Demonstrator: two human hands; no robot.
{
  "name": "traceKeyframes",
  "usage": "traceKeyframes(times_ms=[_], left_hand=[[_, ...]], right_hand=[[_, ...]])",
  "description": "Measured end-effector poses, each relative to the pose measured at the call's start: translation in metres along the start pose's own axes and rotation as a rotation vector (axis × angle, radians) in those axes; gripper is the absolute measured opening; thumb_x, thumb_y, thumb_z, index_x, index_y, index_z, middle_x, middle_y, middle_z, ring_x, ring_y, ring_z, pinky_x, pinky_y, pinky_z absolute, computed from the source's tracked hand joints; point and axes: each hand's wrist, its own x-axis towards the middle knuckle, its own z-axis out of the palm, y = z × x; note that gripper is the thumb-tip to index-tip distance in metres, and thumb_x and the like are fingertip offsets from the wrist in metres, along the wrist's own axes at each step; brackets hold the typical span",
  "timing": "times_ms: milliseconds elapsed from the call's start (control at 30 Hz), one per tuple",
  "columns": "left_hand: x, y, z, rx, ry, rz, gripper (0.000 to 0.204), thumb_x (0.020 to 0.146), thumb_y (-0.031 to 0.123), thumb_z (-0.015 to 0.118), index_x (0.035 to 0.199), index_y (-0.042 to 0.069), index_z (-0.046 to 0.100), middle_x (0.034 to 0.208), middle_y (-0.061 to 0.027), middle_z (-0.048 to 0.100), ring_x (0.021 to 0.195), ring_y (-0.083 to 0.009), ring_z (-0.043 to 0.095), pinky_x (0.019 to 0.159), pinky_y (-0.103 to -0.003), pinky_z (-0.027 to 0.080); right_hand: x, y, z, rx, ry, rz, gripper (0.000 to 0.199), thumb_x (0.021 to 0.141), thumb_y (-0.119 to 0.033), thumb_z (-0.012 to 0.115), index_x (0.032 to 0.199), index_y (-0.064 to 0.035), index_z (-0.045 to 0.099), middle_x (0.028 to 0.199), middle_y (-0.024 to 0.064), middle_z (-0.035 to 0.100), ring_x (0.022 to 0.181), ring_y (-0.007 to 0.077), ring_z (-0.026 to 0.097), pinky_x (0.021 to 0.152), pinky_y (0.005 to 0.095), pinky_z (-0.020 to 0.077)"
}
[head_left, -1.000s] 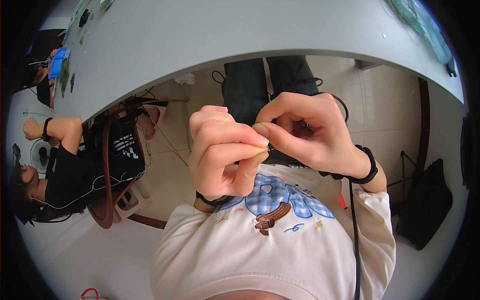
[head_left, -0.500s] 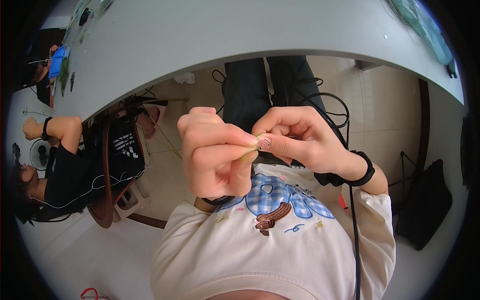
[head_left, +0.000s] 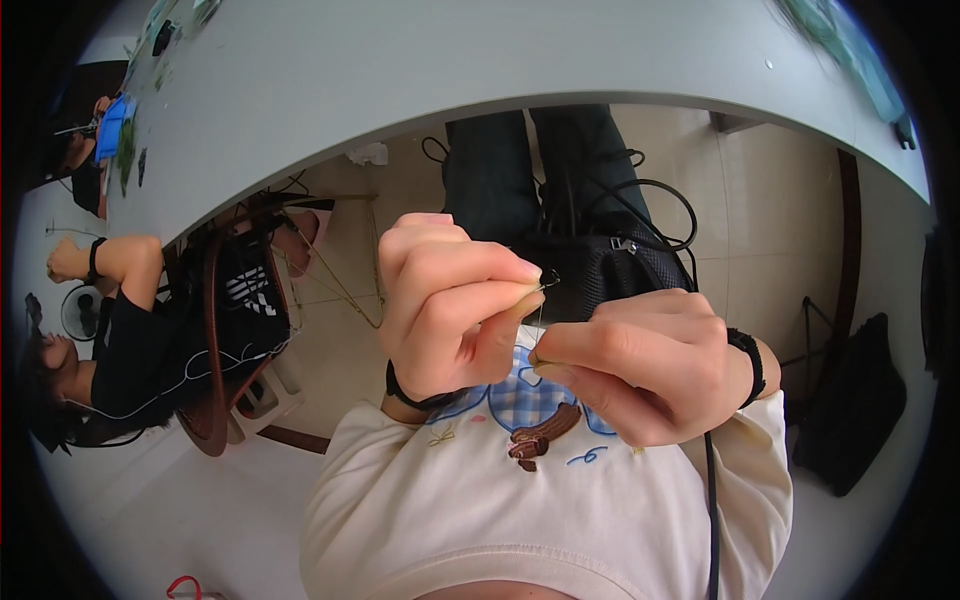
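My left hand is closed in a pinch, thumb against fingertips, in front of my shirt. A tiny dark looped piece sticks out past those fingertips; its exact kind is too small to make out. From there a fine pale thread runs down to my right hand. The right thumb and index finger are pressed together on the thread's lower end. Both hands are held in the air over my lap, a short gap apart.
A grey table curves across the top, with teal plastic wrap on its right. A black bag lies on my lap, with black cables around it. At left, another person sits beside a brown chair.
My fingertips were together; now the right hand has drawn down and away, stretching the thread between them. The left hand has shifted slightly right. The dark loop and bag show more.
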Motion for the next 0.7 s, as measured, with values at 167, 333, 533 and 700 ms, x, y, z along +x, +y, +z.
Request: traceKeyframes(times_ms=[167,333,533,700], left_hand=[[-0.003,0.002,0.006,-0.019,0.053,0.043,0.018,0.06,0.004,0.067,0.073,0.007,0.056,0.075,-0.0011,0.06,0.062,-0.0156,0.044,0.059,-0.033,0.036],[-0.005,0.01,0.002,0.004,0.041,0.022,0.016,0.063,0.009,0.068,0.073,0.011,0.056,0.076,0.0019,0.06,0.063,-0.0147,0.044,0.064,-0.032,0.037],[-0.007,0.011,0.002,0.064,0.077,0.032,0.015,0.067,0.012,0.068,0.074,0.014,0.055,0.079,0.0067,0.058,0.066,-0.0127,0.043,0.069,-0.031,0.036],[-0.007,0.008,0.0,0.077,0.072,0.051,0.015,0.067,0.012,0.067,0.075,0.015,0.055,0.082,0.0075,0.057,0.068,-0.0119,0.043,0.07,-0.03,0.035]], right_hand=[[0.011,0.002,-0.015,-0.047,-0.059,-0.061,0.014,0.062,0.008,0.059,0.075,0.0013,0.057,0.054,0.0059,0.054,0.038,0.0154,0.049,0.037,0.0225,0.0374],[0.02,0.005,-0.017,0.018,0.059,0.176,0.003,0.072,0.005,0.055,0.075,0.0043,0.056,0.055,0.0052,0.054,0.041,0.0092,0.045,0.04,0.0196,0.033],[0.022,0.016,-0.015,0.143,-0.015,0.33,0.003,0.077,0.001,0.055,0.075,0.0034,0.055,0.051,0.0009,0.047,0.043,0.0037,0.036,0.041,0.0202,0.0237],[0.022,0.023,-0.01,0.406,-0.119,0.476,0.005,0.078,-0.002,0.055,0.075,0.0017,0.055,0.05,-0.0021,0.044,0.044,0.002,0.033,0.042,0.0199,0.0215]])
